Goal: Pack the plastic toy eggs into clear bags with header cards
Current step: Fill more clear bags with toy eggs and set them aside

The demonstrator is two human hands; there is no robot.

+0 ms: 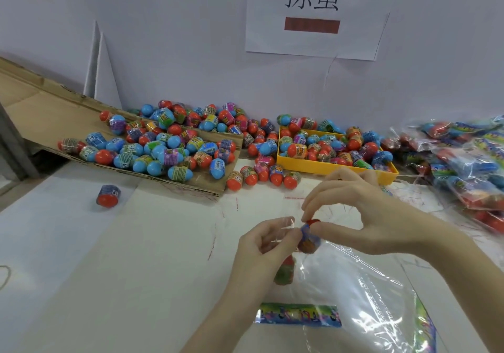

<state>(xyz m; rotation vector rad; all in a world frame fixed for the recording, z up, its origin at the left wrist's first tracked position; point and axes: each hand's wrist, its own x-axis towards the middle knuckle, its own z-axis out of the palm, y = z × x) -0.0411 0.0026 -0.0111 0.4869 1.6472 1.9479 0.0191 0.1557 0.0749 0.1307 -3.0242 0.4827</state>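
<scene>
Item in hand: one red plastic toy egg with a blue-and-orange printed wrap (309,236), lower centre of the frame, long axis near upright and leaning slightly, red cap uppermost, wrapped end pointing down into the mouth of a clear plastic bag (362,292). Right hand (362,213): thumb and forefinger pinched on the red cap, remaining fingers arched loosely above. Left hand (261,246): fingers curled, pinching the bag's open edge just beside the egg. The bag lies flat, running toward the lower right corner, with a multicoloured printed header card strip (298,315) at its near end; a second wrapped egg, reddish and green (285,272), shows blurred through the film below the left hand. Stock: a heap of blue and red wrapped toy eggs (163,145) on a sloping brown cardboard sheet (41,101), centre left; more eggs in a yellow plastic tray (327,168), centre right; one lone red egg with a blue wrap (107,195) on the white tabletop (81,257), left. Filled bags of eggs (463,161) are stacked at the right edge. A white paper sign with black characters (313,11) hangs on the wall, top centre.
</scene>
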